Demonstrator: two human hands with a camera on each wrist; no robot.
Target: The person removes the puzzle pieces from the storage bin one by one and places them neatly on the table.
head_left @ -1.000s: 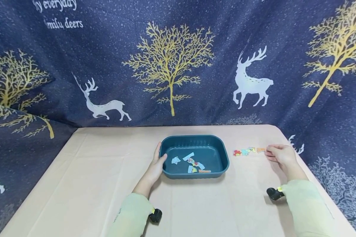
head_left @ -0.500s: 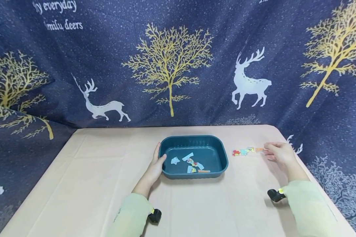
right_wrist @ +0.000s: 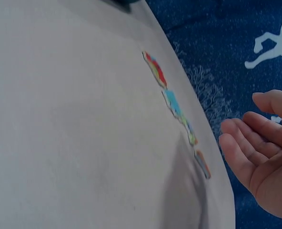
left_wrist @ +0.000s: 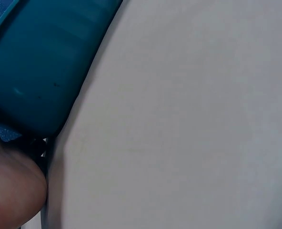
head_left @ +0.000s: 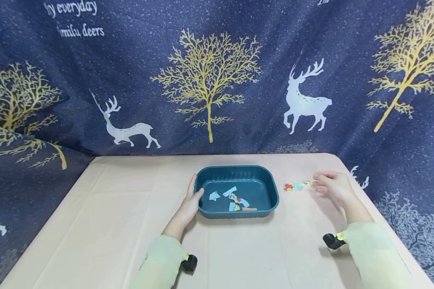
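My left hand (head_left: pixel 189 204) grips the left end of a dark teal tray (head_left: pixel 238 214), thumb over the rim. Several torn-looking paper pieces (head_left: pixel 214 196) lie inside it. My right hand (head_left: pixel 338 190) is above the table to the right, fingers loosely bent and holding nothing in the right wrist view. Beneath and beside it runs a row of pieces: a red one (right_wrist: pixel 155 70), a light blue one (right_wrist: pixel 171 101), one with yellow (right_wrist: pixel 189 131) and an orange one (right_wrist: pixel 203 164), the last mostly hidden by the hand in the head view.
A beige cloth (head_left: pixel 94 224) covers the table. Behind it hangs a dark blue curtain (head_left: pixel 130 72) with printed yellow trees and white deer. A black wrist device shows at each sleeve.
My right hand has moved left and lifted off the orange piece, fingers loosened from it. My left hand and the tray have stayed in place.
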